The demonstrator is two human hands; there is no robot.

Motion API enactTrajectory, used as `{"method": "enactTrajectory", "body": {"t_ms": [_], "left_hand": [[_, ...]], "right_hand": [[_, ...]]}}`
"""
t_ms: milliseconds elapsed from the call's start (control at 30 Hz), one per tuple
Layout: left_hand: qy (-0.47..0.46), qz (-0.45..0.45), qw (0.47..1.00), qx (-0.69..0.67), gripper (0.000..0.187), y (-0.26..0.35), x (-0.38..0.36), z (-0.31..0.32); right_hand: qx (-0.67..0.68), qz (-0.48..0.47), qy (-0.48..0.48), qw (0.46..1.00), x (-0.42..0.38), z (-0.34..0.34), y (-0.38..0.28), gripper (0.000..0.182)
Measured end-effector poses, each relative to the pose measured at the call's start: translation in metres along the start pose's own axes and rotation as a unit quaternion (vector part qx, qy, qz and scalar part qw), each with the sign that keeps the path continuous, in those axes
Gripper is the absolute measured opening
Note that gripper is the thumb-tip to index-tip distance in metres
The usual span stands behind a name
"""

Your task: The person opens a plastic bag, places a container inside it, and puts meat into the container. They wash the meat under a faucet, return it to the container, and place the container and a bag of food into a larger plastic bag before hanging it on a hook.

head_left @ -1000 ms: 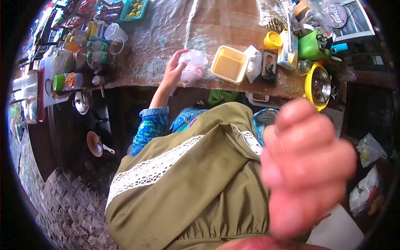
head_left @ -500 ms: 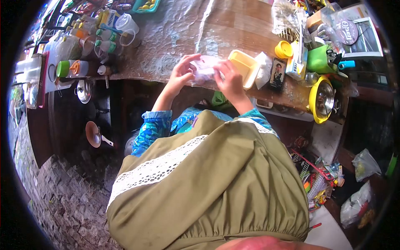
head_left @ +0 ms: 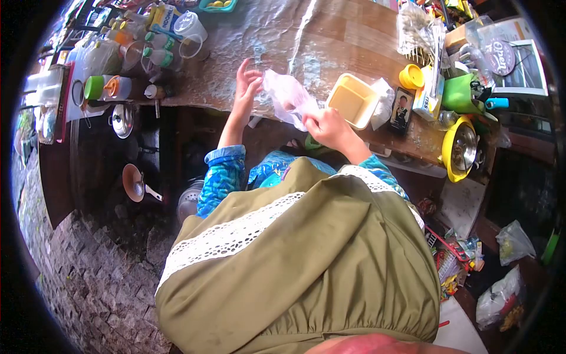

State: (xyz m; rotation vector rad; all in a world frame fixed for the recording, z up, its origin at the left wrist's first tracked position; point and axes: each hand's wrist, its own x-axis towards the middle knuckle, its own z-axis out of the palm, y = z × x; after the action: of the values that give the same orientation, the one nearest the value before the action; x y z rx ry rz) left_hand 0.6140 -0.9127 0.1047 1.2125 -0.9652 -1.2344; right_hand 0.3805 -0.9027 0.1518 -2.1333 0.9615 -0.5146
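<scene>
A thin whitish plastic bag (head_left: pixel 289 97) hangs from my right hand (head_left: pixel 331 128), whose fingers are closed on its lower right end above the table's front edge. At the bag's upper left is my left hand (head_left: pixel 247 85), raised, with its fingers apart and nothing in its grasp. An open, pale yellow rectangular container (head_left: pixel 354 101) sits on the table (head_left: pixel 236 59) just behind my right hand, with white crumpled plastic (head_left: pixel 383 104) against its right side.
Bottles and cups (head_left: pixel 159 57) crowd the table's left. To the right are a dark box with a picture (head_left: pixel 402 110), a small yellow pot (head_left: pixel 411 76), a green container (head_left: pixel 463 93) and a yellow-rimmed bowl (head_left: pixel 460 148). A pan (head_left: pixel 132 182) hangs below left.
My left hand has let go of the bag and opened, moving slightly left and up. The bag, bunched between both hands before, now spreads out from my right hand. The view has shifted slightly.
</scene>
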Motion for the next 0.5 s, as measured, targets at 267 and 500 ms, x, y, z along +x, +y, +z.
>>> {"method": "enactTrajectory", "body": {"t_ms": [267,500], "left_hand": [[-0.043,-0.132,0.981,-0.133,0.052,-0.155,0.018,-0.014],[0.003,-0.27,0.961,-0.056,0.054,-0.123,0.017,0.001]], "right_hand": [[-0.165,-0.017,0.102,0.981,0.054,0.059,0.008,0.017],[-0.036,0.2,0.07,0.977,0.049,0.079,0.053,0.024]]}}
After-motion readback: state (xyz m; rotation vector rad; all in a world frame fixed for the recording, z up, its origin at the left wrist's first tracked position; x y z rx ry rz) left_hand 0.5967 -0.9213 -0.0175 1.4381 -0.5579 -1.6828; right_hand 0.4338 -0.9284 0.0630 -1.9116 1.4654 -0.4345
